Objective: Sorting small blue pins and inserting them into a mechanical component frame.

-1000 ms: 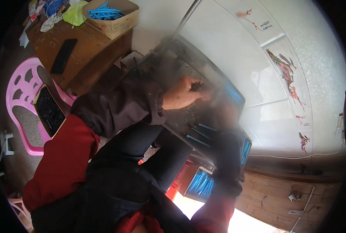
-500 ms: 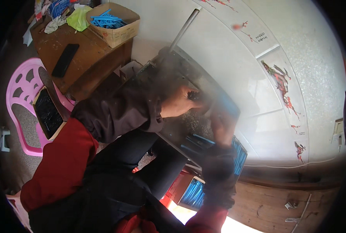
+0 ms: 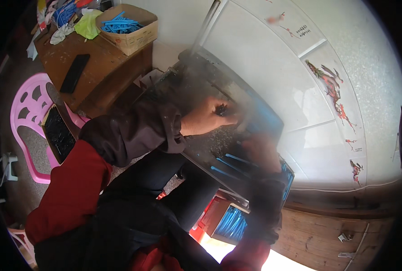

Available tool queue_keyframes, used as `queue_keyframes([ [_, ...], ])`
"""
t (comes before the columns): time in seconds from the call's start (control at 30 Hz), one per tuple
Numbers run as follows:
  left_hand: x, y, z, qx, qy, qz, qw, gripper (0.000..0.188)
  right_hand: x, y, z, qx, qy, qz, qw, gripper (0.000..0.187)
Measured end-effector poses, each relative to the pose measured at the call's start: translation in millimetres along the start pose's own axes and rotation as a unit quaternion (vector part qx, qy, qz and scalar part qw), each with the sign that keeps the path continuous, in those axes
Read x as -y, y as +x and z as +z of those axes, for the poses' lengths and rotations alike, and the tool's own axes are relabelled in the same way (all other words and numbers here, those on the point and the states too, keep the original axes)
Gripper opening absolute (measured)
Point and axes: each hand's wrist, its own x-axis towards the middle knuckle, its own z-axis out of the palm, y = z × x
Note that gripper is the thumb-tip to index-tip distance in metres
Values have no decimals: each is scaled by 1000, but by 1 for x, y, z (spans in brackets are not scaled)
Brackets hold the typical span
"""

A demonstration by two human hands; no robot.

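The left hand (image 3: 206,118) was curled snugly around a dark bundle (image 3: 221,109), at ten o'clock from the blurred right hand (image 3: 262,151), whose opening and hold couldn't be told. Blue sticks (image 3: 231,156) lay at its eight o'clock.

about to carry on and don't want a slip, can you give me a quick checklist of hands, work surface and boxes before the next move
1. Left hand closed around the dark bundle: ok.
2. Right hand holding something securely: cannot tell, it is blurred.
3. Dark work surface free of loose pieces: not ok, several blue sticks lie on it near the right hand.
4. Carton near the right forearm stocked: ok, it holds many blue sticks.
5. Box by the pink chair stocked: ok, dark pieces fill much of it.
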Motion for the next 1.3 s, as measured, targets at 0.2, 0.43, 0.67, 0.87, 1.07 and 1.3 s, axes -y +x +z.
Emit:
queue_keyframes([
  [0.2, -2, 1, -4, 74, 25, 14, 997, 20, -35, 17, 32, -165, -217, -69, 960, 8],
  [0.43, 0, 0, -1, 30, 68, 59, 996, 15, -1, 11, 15, -180, -214, -77, 957, 6],
  [0.67, 5, 3, 3, 6, -41, 41, 998, 8, 76, 10, -1, -184, 384, 108, 898, 5],
  [0.87, 7, 4, 0, 36, 31, 45, 998, 8, 61, 23, -11, -219, 110, -80, 966, 5],
  [1.07, 8, 3, 3, 1, 32, 47, 998, 10, 55, 14, 10, -239, 274, 9, 931, 6],
  [1.3, 3, 3, 3, 8, -4, 60, 998, 10, 61, 22, -7, -178, 314, 51, 931, 9],
])
